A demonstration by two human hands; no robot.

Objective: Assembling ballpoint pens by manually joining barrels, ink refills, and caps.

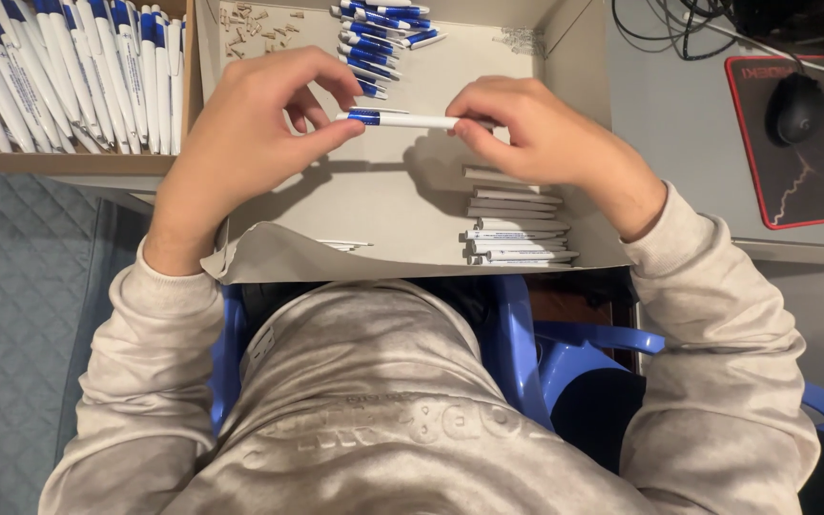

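Both hands are pinching one white and blue pen (402,119) over the middle of the open cardboard box (579,114): the left hand (245,133) is gripping its blue end, the right hand (536,133) its white end, fingertips seemingly closed. White barrels (517,229) are lying by the box's near right corner.

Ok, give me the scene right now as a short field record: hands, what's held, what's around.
left hand: grips the blue end of the pen
right hand: pinches the pen's white end
pen: level, above the box
white barrels: stacked in the box, near right
blue parts: piled at the box's far side
small pieces: scattered, far left corner
finished pens: rowed in the tray at left
mouse: on pad, far right
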